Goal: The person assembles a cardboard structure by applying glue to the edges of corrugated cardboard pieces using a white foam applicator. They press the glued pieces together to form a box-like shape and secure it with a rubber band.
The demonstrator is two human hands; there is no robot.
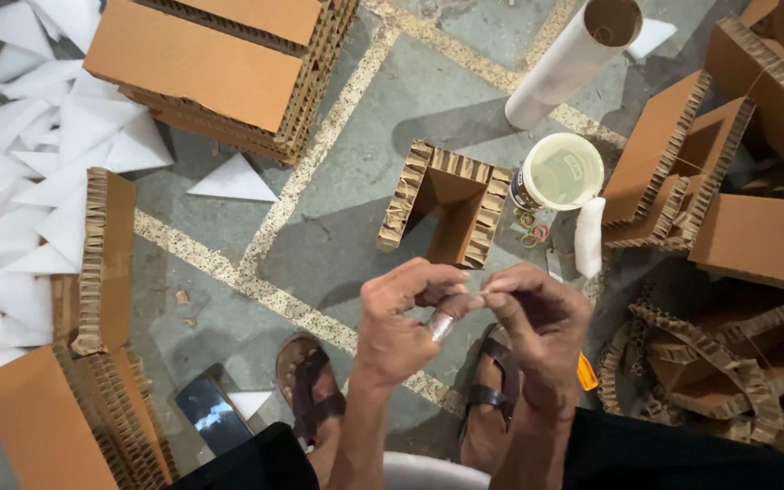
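Hands meet above the floor (338,227): left hand (401,318) and right hand (537,318) pinch fingertips together on something small — too hidden to name — with the glue tub (560,172) and cardboard piece (446,204) close ahead.

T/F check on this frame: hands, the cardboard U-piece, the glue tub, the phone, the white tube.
1. Left hand and right hand meet at the fingertips. True.
2. The U-shaped honeycomb cardboard piece is held in the right hand. False: it stands on the floor, untouched.
3. The open tub stands beside the white cardboard tube. True.
4. The phone lies on the cardboard stack. False: it lies on the floor by the sandalled foot.
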